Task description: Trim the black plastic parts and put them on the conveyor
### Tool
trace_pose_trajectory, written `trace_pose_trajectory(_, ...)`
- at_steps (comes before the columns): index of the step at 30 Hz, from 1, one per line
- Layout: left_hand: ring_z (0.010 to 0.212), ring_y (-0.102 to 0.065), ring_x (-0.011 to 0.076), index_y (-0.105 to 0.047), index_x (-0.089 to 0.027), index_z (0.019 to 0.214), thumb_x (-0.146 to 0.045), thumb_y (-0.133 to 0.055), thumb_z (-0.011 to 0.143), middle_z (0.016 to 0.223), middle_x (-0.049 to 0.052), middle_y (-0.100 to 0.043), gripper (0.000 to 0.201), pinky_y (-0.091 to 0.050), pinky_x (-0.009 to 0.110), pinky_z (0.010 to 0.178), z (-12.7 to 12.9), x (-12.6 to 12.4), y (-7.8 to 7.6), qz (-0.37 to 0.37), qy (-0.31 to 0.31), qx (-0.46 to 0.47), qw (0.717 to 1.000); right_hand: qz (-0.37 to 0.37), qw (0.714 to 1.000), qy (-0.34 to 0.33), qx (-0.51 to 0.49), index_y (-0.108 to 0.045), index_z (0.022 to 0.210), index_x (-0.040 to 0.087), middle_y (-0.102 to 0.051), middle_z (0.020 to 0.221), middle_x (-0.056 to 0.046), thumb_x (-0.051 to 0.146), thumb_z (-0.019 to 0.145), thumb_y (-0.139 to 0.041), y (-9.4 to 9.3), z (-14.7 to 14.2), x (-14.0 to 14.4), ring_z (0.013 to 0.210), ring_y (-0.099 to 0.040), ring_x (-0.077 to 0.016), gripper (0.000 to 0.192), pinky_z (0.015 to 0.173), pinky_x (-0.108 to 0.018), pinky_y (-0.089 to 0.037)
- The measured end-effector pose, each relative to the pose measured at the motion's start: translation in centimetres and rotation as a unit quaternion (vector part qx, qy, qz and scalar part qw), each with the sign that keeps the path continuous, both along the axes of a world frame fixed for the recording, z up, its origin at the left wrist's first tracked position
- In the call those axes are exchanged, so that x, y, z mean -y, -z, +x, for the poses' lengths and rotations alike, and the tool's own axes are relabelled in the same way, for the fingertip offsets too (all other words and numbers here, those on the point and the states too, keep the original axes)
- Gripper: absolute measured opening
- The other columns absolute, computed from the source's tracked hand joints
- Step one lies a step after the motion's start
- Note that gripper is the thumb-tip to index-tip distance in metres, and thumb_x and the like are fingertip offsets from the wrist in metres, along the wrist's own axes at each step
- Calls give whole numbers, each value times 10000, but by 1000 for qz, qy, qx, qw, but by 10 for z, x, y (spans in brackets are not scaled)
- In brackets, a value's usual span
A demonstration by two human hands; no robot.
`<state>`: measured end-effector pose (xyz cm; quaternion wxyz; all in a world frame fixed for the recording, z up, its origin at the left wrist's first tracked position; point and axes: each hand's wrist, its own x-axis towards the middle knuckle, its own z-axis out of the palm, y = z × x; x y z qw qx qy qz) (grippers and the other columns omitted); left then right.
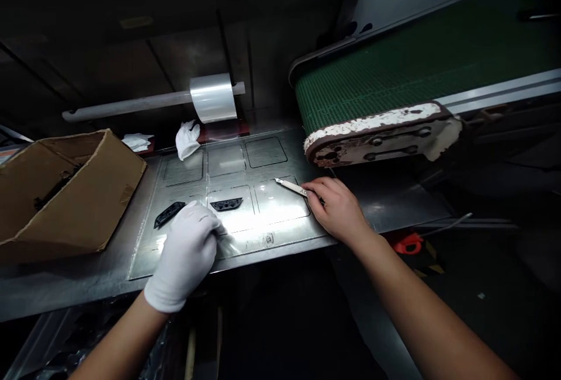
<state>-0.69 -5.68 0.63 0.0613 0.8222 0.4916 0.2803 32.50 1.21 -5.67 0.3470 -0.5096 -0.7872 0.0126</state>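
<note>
My left hand [186, 254], in a white glove, rests palm down on a clear plastic tray [280, 201] with square pockets, lying on the metal bench. Just beyond its fingers lie two small black plastic parts, one [169, 214] to the left and one [227, 204] in the middle pocket. My bare right hand [335, 207] rests at the tray's right edge and grips a thin white knife-like tool [290, 186] whose tip points left and away over the tray.
An open cardboard box [65, 193] with dark parts inside stands at the left. A roll of clear film [213, 97] hangs on a rod behind, near crumpled white gloves [187, 139]. A green conveyor belt [394, 82] ends above the bench's right side.
</note>
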Motion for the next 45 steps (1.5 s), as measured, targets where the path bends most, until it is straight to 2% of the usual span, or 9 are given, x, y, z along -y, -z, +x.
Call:
trace_pose_trajectory(5,1480,-493,344,-649,-217,906,-104,-695,927,1578,109,-515,124,-489,576,1196,14,53,5,-35,-60,323,944,32,996,15,-83,-752,1173,135,-712,1094,-142,265,1036,-546,-14,-9,17,1044,-641,-303,279,946,-457,-526)
trace_pose_trajectory(8,1483,-495,368,-699,-222,892,-84,-735,897,1613,86,-495,143,-473,619,1205,35,78,18,-64,-91,465,878,-103,968,-48,-226,-731,1141,204,-709,1042,-96,326,1055,-560,-22,-37,64,965,-656,-248,227,845,-378,-535)
trace_pose_trajectory(12,1416,-559,380,-765,-218,943,-156,-792,868,1617,122,-490,101,-484,581,1193,52,94,42,-55,-80,438,893,-492,716,-215,-445,-684,1126,239,-631,865,-1,527,983,-693,-18,-90,131,697,-552,-131,322,619,-244,-460)
trace_pose_trajectory(15,1396,-561,369,-808,-262,996,-180,-803,857,1612,96,-491,161,-515,544,1149,59,99,53,-69,-49,393,916,-571,581,-209,-541,-617,977,212,-505,713,53,611,895,-771,-3,-105,156,595,-422,-88,436,555,-208,-372)
trace_pose_trajectory(19,1241,-649,271,-816,-303,1078,-199,-698,933,1333,83,-688,213,-516,473,1115,67,110,47,-234,-95,423,870,-558,641,-151,-506,-615,936,220,-488,739,43,571,954,-714,19,-77,171,642,-442,-103,365,593,-201,-406)
trace_pose_trajectory(22,763,-702,163,-743,-245,1271,-244,-689,939,921,47,-749,336,-601,336,772,63,120,39,-352,-147,435,816,-575,709,-188,-362,-652,904,227,-570,812,7,534,980,-677,36,-57,166,747,-536,-150,317,670,-213,-479)
trace_pose_trajectory(30,621,-671,164,-779,-144,960,-391,-854,766,709,30,-709,323,-523,273,582,13,180,71,-556,-231,460,653,-606,707,-340,-133,-700,875,254,-695,858,-17,538,1000,-599,61,-111,180,773,-642,-206,326,659,-251,-516)
trace_pose_trajectory(36,637,-639,134,-681,-149,848,-332,-762,928,695,-25,-668,215,-553,298,678,-51,242,110,-495,-432,412,631,-552,772,-304,-82,-702,1048,288,-770,1050,-72,585,1042,-446,111,-153,202,931,-725,-279,392,839,-393,-565)
trace_pose_trajectory(45,817,-687,164,-676,-144,1078,-409,-655,1014,985,44,-706,273,-616,336,731,-150,346,140,-411,-677,365,490,-595,760,-257,-45,-723,1124,284,-800,986,-79,673,997,-436,146,-142,186,822,-744,-283,500,733,-381,-583)
